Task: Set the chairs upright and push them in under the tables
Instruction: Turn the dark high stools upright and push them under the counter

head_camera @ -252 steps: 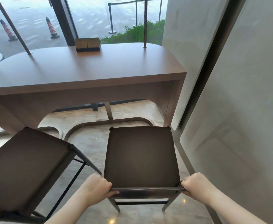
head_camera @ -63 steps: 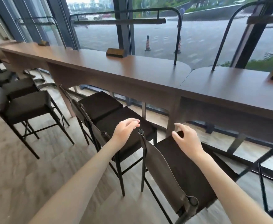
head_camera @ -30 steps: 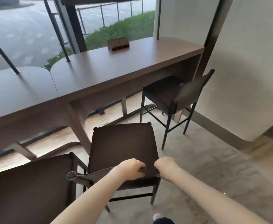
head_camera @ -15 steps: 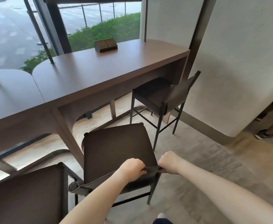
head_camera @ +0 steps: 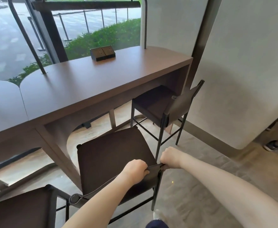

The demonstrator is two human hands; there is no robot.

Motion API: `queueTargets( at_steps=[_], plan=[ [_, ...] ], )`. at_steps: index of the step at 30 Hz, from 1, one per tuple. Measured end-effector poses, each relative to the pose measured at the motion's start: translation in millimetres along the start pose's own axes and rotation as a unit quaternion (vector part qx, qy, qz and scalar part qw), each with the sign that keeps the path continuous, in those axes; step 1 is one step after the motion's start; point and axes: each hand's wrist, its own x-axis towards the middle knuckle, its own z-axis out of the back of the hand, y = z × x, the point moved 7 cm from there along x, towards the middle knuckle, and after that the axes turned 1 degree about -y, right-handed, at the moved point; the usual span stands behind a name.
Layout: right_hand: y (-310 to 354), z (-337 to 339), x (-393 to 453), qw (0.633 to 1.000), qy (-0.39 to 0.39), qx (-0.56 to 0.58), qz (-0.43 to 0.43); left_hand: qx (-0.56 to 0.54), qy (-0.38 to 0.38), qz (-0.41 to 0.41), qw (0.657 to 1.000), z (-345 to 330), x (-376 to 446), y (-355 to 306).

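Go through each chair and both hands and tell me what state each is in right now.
Middle chair: upright, not yet under the table.
Far chair: upright, seat partly under the table.
Near chair: seat only in view.
Left hand: grips the middle chair's backrest.
Right hand: grips the same backrest.

Both bare forearms reach forward and down. The left hand [head_camera: 135,171] is curled knuckles-up, fingers hooked over the chair backrest [head_camera: 153,174]; the right hand [head_camera: 170,157], just beside it, grips that rail's right end, wrist bent slightly.
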Motion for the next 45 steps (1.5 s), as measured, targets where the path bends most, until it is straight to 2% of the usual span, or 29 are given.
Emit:
queueTargets(
  at_steps=[10, 20, 26, 35, 45],
  plan=[
    [-111.0, 9.3, 57.1, 0.996, -0.016, -0.052, 0.069, -0.015, -0.035, 0.078, 0.996, 53.7, 93.3, 3.4],
    [-194.3, 14.6, 114.7, 0.982, -0.04, -0.113, 0.145, -0.038, -0.08, 0.158, 0.983, 89.1, 165.9, 10.3],
    [-230.4, 10.4, 145.0, 0.975, -0.027, -0.14, 0.168, -0.041, -0.096, 0.192, 0.976, 100.9, 202.0, 12.4],
    [-278.5, -10.2, 189.3, 0.966, -0.061, -0.154, 0.197, -0.045, -0.104, 0.231, 0.966, 105.8, 251.9, 11.4],
    [-296.9, -34.7, 201.3, 0.96, -0.066, -0.173, 0.21, -0.049, -0.099, 0.232, 0.966, 96.1, 276.8, 4.8]
  ],
)
